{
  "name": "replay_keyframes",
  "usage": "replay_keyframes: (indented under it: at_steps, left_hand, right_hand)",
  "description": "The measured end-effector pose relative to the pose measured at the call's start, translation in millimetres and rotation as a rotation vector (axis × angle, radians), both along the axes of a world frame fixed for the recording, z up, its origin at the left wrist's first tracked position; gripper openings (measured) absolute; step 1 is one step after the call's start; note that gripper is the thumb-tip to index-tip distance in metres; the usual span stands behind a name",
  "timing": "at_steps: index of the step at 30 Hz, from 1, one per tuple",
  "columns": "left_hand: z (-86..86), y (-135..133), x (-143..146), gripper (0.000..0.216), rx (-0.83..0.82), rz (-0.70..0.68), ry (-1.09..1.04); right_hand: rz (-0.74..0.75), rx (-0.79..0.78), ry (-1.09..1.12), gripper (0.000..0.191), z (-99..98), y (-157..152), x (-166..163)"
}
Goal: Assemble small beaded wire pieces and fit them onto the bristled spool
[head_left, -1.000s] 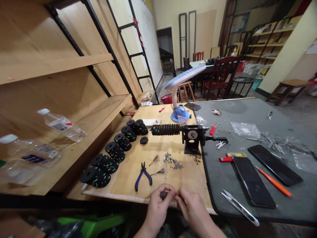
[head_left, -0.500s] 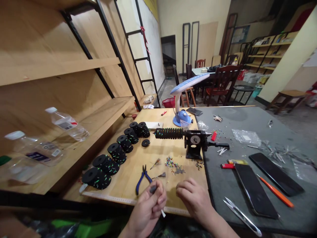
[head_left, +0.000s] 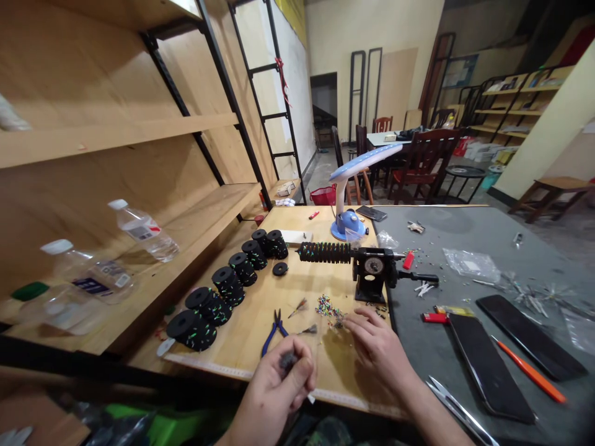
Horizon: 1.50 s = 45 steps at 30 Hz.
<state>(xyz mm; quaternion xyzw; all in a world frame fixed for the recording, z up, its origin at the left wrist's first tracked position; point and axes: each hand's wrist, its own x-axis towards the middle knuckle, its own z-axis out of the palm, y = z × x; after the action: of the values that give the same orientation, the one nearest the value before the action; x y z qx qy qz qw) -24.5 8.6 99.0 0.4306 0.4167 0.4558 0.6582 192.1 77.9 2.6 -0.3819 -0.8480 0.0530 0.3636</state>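
Your left hand (head_left: 282, 379) is low and near the front edge of the wooden table (head_left: 232, 361), its fingers curled around a dark grey bundle (head_left: 288, 360). A small white tip (head_left: 311, 398) pokes out below those fingers; whether it belongs to the bundle cannot be made out.

Your right hand (head_left: 374, 341) reaches forward, palm down, with its fingers bent over the near right side of a little heap. Colourful beads (head_left: 326, 305) make up the far part of that heap; thin grey bits (head_left: 339, 324) lie on its near side, just by your fingertips. You may be touching them or only hovering, and whether anything is pinched there cannot be told.

The pieces look tiny, so a light pinch of thumb and forefinger should lift one cleanly, where a broad sweep would likely scatter the beads. Keep your left grip snug but gentle, as the bundle could slip or bend. Mind the two tufts (head_left: 310, 329) left of the heap, and the pliers (head_left: 274, 332), whose blue handles run down close to your left hand.
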Motion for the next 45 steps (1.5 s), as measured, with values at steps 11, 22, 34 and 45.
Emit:
replay_keyframes:
  at_steps: [11, 22, 34, 45]
  left_hand:
    - [2.0, -0.9, -1.7, 0.022, 0.506, -0.071, 0.753]
    - [-51.7, 5.2, -2.0, 0.034, -0.124, -0.066, 0.262]
    - [-96.7, -3.2, 11.1, 0.042, -0.382, -0.024, -0.083]
    - [-105.5, -8.5, 18.4, 0.026, -0.361, -0.056, 0.077]
  right_hand:
    - [0.318, -0.992, 0.736, 0.031, 50.5, -76.0, -52.2]
    - [0.027, -1.132, 0.808, 0.049, -9.3, -75.3, -61.1]
    - [-0.163, -1.252, 1.034, 0.059, -30.4, -81.2, -58.8]
    - [-0.172, -1.269, 1.066, 0.055, -37.4, -81.6, -59.6]
